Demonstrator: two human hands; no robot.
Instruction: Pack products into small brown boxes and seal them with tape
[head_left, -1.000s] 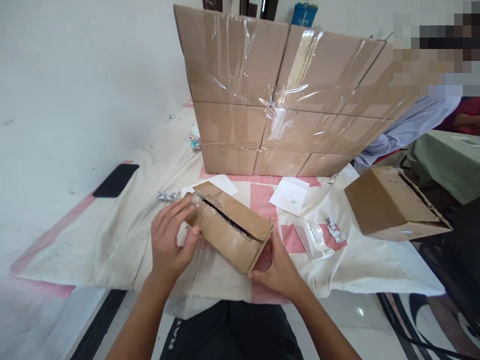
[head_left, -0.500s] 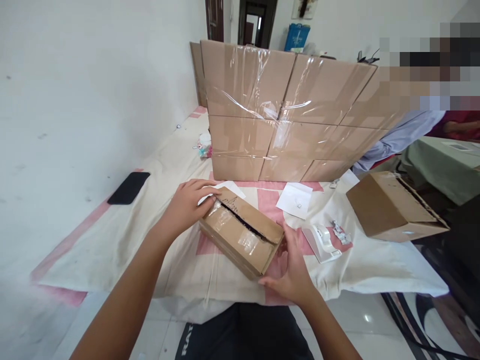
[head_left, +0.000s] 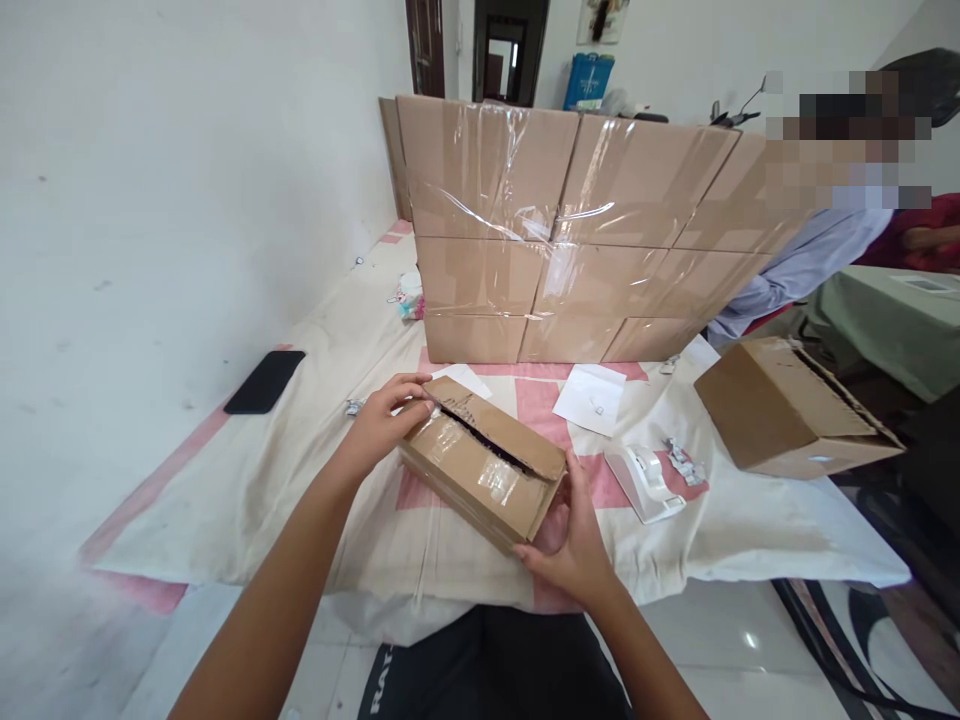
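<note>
A small brown cardboard box [head_left: 487, 455] lies slantwise on the cloth, its top flaps meeting at a dark gap with strips of clear tape across them. My left hand [head_left: 382, 420] grips the far left end, thumb on top near the gap. At the other end my right hand [head_left: 566, 535] is curved around the right side, fingers on the far corner and thumb at the near corner. Right of the box sits a white tape dispenser [head_left: 645, 485], beside some crumpled silvery scraps [head_left: 684, 462]. A white sheet of paper [head_left: 591, 400] lies behind.
A wall of taped cardboard boxes [head_left: 600, 230] stands across the back of the cloth-covered table [head_left: 337, 560]. An open cardboard box [head_left: 795, 410] is at the right, a black phone [head_left: 266, 383] at the left. Behind the wall, a person's sleeve [head_left: 802, 260] shows.
My right thumb has closed in against the box's near corner. My left hand has shifted slightly on its end. The box stays nearly in place while the view moves slightly.
</note>
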